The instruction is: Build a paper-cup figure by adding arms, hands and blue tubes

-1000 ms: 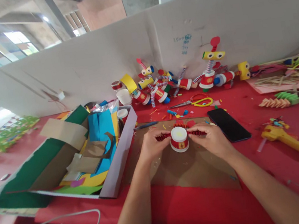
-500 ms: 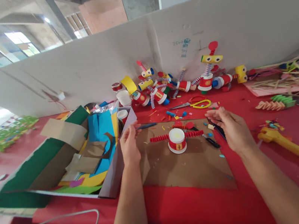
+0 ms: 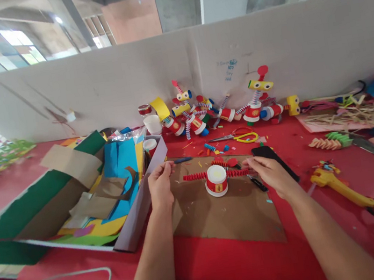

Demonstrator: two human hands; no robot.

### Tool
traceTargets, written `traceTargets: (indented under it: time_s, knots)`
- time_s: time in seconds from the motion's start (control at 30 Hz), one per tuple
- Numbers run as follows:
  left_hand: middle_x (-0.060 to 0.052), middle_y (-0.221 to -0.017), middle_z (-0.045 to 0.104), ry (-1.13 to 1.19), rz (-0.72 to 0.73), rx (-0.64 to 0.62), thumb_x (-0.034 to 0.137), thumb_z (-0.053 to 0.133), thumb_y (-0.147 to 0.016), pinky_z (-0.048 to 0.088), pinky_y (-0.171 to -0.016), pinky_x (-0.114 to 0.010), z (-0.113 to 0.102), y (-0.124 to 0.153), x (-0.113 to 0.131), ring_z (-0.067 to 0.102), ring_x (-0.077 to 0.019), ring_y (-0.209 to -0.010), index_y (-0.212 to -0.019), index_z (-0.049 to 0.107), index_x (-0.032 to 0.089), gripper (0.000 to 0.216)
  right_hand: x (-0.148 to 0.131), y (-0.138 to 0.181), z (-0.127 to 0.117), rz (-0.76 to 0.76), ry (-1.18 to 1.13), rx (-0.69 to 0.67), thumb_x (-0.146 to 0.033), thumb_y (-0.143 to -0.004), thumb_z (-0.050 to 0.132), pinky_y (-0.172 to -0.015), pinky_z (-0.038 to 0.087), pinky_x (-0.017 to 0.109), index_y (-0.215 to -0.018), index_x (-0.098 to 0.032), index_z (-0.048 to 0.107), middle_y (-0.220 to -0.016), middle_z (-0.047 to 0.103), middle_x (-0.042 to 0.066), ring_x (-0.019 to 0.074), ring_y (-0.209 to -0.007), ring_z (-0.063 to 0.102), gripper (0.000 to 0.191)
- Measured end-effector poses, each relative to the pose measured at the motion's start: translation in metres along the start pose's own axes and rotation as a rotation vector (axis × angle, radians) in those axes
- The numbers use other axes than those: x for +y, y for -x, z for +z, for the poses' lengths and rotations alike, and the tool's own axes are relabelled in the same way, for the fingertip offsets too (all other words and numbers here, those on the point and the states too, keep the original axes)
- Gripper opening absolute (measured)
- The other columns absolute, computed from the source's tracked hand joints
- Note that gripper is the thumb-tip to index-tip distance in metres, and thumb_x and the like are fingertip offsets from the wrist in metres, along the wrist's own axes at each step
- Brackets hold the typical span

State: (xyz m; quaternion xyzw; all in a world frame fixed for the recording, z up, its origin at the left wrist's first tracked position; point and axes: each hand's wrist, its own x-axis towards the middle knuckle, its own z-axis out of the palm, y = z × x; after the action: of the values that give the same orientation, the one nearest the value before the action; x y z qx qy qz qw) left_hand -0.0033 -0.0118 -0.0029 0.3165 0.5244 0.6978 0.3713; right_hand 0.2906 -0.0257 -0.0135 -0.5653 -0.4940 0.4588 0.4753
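Observation:
An upturned red paper cup (image 3: pixel 216 180) with a white base stands on a brown cardboard sheet (image 3: pixel 227 216). A red folded paper strip sticks out on each side of it, the left strip (image 3: pixel 193 177) and the right strip (image 3: pixel 237 172). My right hand (image 3: pixel 272 174) pinches the outer end of the right strip. My left hand (image 3: pixel 161 186) is curled at the cardboard's left corner, beside the box wall and a blue pen (image 3: pixel 181 160). What its fingers pinch I cannot make out.
A box of coloured paper scraps (image 3: pixel 76 200) lies at the left. Finished cup figures (image 3: pixel 225 110) line the back board, with scissors (image 3: pixel 243 136) in front. A black phone (image 3: pixel 273 157), a small black tool (image 3: pixel 258 183) and a yellow glue gun (image 3: pixel 339 186) lie at the right.
Both hands let go of the cup and drew apart. The right hand then came back to the right strip's end, while the left stayed by the box. The view shifted slightly.

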Motion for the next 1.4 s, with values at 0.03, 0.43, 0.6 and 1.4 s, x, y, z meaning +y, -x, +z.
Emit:
traceTargets:
  time_s: [0.03, 0.43, 0.6, 1.4]
  knots:
    - [-0.004, -0.071, 0.068, 0.001, -0.005, 0.003, 0.039, 0.082, -0.055, 0.042, -0.063, -0.024, 0.001, 0.0, 0.0, 0.055, -0.0107, -0.064, -0.071, 0.072, 0.014, 0.032, 0.0, 0.001, 0.001, 0.006, 0.009, -0.021, -0.052, -0.073, 0.07, -0.064, 0.058, 0.033, -0.083, -0.022, 0.075, -0.091, 0.077, 0.007, 0.0228, -0.078, 0.072, 0.033]
    - [-0.003, -0.068, 0.064, 0.107, -0.076, 0.077, 0.046, 0.084, -0.049, 0.039, -0.058, -0.022, 0.002, 0.004, 0.004, 0.052, -0.0089, -0.06, -0.069, 0.068, 0.013, 0.041, -0.003, 0.007, 0.006, 0.016, 0.083, -0.126, -0.043, -0.074, 0.069, -0.056, 0.057, 0.03, -0.084, -0.023, 0.074, -0.076, 0.076, 0.003, 0.0202, -0.065, 0.071, 0.023]
    - [-0.001, -0.067, 0.062, 0.149, -0.06, 0.125, 0.042, 0.083, -0.047, 0.039, -0.058, -0.021, 0.001, 0.003, 0.005, 0.053, -0.008, -0.061, -0.066, 0.066, 0.014, 0.038, 0.002, 0.001, 0.0, -0.064, 0.039, 0.117, -0.043, -0.071, 0.072, -0.064, 0.055, 0.031, -0.087, -0.021, 0.075, -0.086, 0.075, 0.006, 0.0207, -0.076, 0.069, 0.027]
    - [0.001, -0.068, 0.062, 0.094, 0.128, 0.06, 0.028, 0.073, -0.068, 0.04, -0.06, -0.022, 0.007, 0.018, 0.012, 0.054, -0.0098, -0.062, -0.08, 0.066, 0.017, 0.017, -0.018, -0.004, -0.019, -0.196, -0.648, 0.801, -0.023, -0.063, 0.06, -0.051, 0.041, 0.02, -0.071, -0.021, 0.057, -0.062, 0.057, -0.005, 0.0077, -0.053, 0.052, 0.009]
